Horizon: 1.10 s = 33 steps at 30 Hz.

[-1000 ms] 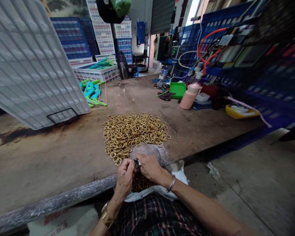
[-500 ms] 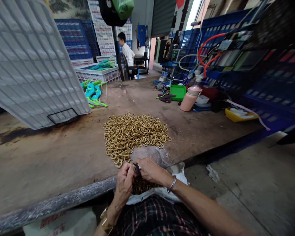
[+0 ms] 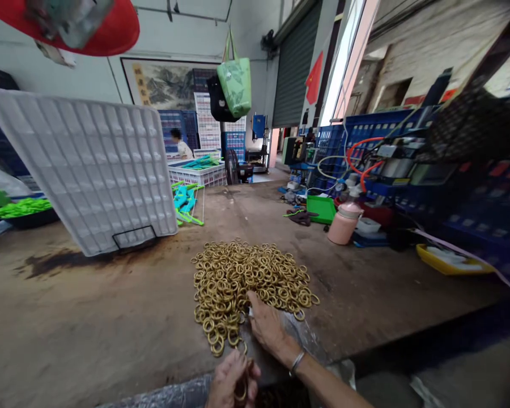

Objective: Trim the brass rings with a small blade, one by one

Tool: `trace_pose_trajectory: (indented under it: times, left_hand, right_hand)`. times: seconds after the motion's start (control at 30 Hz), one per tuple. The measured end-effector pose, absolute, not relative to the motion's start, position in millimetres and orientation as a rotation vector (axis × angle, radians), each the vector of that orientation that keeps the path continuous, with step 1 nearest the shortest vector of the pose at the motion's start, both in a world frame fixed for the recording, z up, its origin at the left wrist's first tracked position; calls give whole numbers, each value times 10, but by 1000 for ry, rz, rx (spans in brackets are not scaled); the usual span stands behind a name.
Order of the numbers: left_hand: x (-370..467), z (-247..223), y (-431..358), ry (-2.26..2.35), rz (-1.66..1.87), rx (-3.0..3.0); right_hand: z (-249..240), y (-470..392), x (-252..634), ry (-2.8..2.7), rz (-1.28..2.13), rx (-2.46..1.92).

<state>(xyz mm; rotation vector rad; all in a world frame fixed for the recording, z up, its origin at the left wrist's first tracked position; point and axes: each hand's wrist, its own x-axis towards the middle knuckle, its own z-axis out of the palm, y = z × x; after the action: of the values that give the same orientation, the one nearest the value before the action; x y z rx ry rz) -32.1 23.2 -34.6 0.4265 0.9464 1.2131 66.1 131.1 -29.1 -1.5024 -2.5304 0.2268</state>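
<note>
A broad heap of brass-coloured rings [image 3: 246, 272] lies on the worktable in front of me. Low in the view, at the table's near edge, my left hand [image 3: 232, 379] is closed around a ring [image 3: 241, 391]; its fingers partly hide the ring. My right hand [image 3: 270, 328], with a metal bangle on the wrist, reaches to the heap's near side. Its index finger stretches out over the rings, and something white shows at a fingertip. No held thing is visible in that hand. Beneath its palm is a shiny grey patch [image 3: 308, 337] on the table.
A ribbed white tray [image 3: 110, 170] leans upright at left on the worktable [image 3: 110, 340]. Turquoise and green plastic parts [image 3: 186, 201] lie behind it. At right are a pink bottle [image 3: 344, 224], green tray [image 3: 321, 208] and yellow tray [image 3: 450, 263]. A person [image 3: 183, 148] is far back.
The camera has tilted up. My hands have come apart: the right has moved forward to the rings, while the left stays near the table edge. The dark thing between them no longer shows.
</note>
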Motion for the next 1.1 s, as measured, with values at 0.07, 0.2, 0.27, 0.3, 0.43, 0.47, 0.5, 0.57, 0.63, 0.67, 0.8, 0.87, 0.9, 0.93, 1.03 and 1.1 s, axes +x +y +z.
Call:
trace_pose_trajectory:
  times: [0.07, 0.2, 0.27, 0.3, 0.43, 0.47, 0.5, 0.57, 0.63, 0.67, 0.8, 0.87, 0.9, 0.93, 1.03, 1.1]
  left_hand:
    - [-361, -374, 239, 906, 1218, 385]
    - [-393, -311, 208, 840, 1210, 261]
    - [-392, -241, 182, 851, 1245, 174]
    - [-390, -204, 168, 861, 1269, 131]
    - [-375, -102, 131, 932, 1348, 148]
    - [-371, -88, 130, 957, 1357, 179]
    - [-366, -74, 133, 980, 1379, 230]
    - [-357, -46, 150, 1057, 1409, 326]
    - [-348, -14, 176, 1165, 1432, 412]
    - [-342, 1, 191, 1217, 1424, 446]
    - [-315, 25, 227, 1313, 1312, 549]
    - [-304, 11, 218, 1323, 1287, 592]
    - [-301, 0, 207, 1341, 1286, 614]
    - [-300, -12, 193, 1366, 1286, 650]
    - [-304, -43, 142, 1450, 1290, 808]
    - [-302, -51, 116, 1457, 1282, 860]
  right_hand:
    - [-315, 1340, 616, -2532, 242, -1515]
    - [-300, 1367, 577, -2492, 281, -1559]
    - [-271, 1374, 587, -2491, 290, -1547]
    - [-253, 1377, 600, -2494, 301, -1532]
    - [-195, 1372, 694, -2500, 407, -1480]
    - [-185, 1359, 726, -2491, 443, -1466]
    - [-175, 1339, 759, -2478, 482, -1433]
    - [-155, 1274, 827, -2447, 558, -1351]
    - [-129, 1182, 884, -2419, 617, -1253]
    - [-113, 1130, 905, -2403, 637, -1209]
    - [-36, 936, 938, -2334, 734, -1089]
    - [7, 871, 932, -2291, 820, -1056]
    - [25, 849, 926, -2260, 878, -1043]
    - [39, 833, 920, -2225, 941, -1038]
    - [44, 809, 901, -2137, 1120, -1037]
    - [23, 798, 892, -2105, 1175, -1043]
